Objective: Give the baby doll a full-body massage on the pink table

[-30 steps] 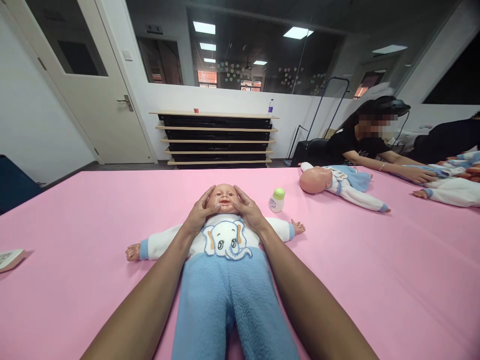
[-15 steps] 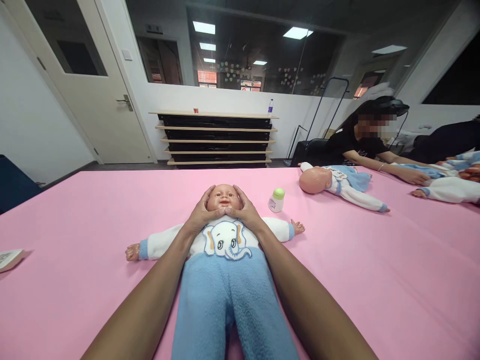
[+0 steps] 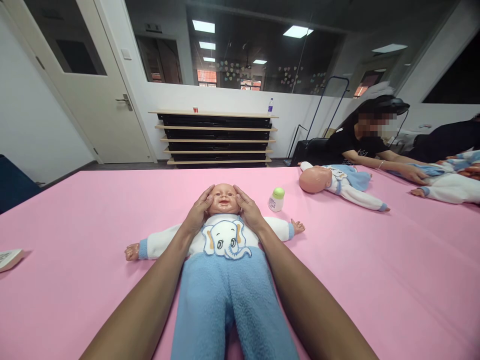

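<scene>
A baby doll (image 3: 225,198) lies face up on the pink table, in a white top with an elephant face and fluffy blue trousers. Its arms are stretched out to the sides. My left hand (image 3: 198,212) cups the left side of the doll's head, thumb on the cheek. On the opposite side my right hand (image 3: 249,210) does the same, its thumb also against the cheek. Between them the two hands hold the head, leaving eyes, nose and mouth uncovered. The undersides of my fingers are hidden. A small white bottle with a green cap (image 3: 276,200) stands right of the doll's head.
The pink table (image 3: 75,220) spreads wide around the doll. A second doll (image 3: 337,182) lies at the back right. Beyond it a person in black (image 3: 365,135) bends over another doll (image 3: 455,189). A small box (image 3: 10,260) sits at the left edge.
My thumbs have moved apart, from meeting at the doll's chin outward and up along its cheeks. The mouth and chin now show more. The other person's hand has shifted slightly.
</scene>
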### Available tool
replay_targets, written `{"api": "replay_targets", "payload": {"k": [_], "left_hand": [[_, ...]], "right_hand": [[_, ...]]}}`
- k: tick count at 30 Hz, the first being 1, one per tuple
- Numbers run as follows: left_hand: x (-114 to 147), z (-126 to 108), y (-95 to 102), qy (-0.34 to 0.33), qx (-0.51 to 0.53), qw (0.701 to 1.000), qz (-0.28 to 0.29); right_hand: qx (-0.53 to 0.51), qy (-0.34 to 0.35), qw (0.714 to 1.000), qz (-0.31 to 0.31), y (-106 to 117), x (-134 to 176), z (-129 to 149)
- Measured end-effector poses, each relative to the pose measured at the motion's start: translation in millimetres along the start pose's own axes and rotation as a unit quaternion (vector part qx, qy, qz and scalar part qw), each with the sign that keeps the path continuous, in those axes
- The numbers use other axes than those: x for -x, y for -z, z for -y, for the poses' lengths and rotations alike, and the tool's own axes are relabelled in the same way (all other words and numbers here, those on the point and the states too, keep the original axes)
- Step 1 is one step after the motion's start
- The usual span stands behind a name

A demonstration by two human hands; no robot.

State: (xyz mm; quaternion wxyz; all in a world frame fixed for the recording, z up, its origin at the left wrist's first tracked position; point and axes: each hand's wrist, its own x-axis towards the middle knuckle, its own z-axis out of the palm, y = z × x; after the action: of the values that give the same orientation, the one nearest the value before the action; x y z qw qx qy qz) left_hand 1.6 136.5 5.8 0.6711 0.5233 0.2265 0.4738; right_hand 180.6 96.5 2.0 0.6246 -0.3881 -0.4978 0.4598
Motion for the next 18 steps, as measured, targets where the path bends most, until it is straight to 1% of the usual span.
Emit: {"api": "replay_targets", "payload": {"k": [4, 7, 10, 13, 18], "left_hand": [[-1, 1, 1.4, -0.015, -0.024, 1.000, -0.006], [0, 0, 2.7, -0.045, -0.091, 0.995, -0.005], [1, -2, 2.8, -0.057, -0.138, 0.989, -0.009], [2, -3, 1.5, -0.053, -0.131, 0.990, -0.006], [4, -5, -1.1, -0.030, -0.075, 0.997, -0.006]], "right_hand": [[0.033, 0.009, 0.999, 0.005, -1, 4, 7], [0.072, 0.014, 0.997, 0.023, -3, 10, 14], [0.095, 0.013, 0.995, 0.024, -3, 14, 19], [0.087, 0.014, 0.996, 0.027, -2, 13, 19], [0.035, 0.013, 0.999, 0.016, 0, 8, 10]]}}
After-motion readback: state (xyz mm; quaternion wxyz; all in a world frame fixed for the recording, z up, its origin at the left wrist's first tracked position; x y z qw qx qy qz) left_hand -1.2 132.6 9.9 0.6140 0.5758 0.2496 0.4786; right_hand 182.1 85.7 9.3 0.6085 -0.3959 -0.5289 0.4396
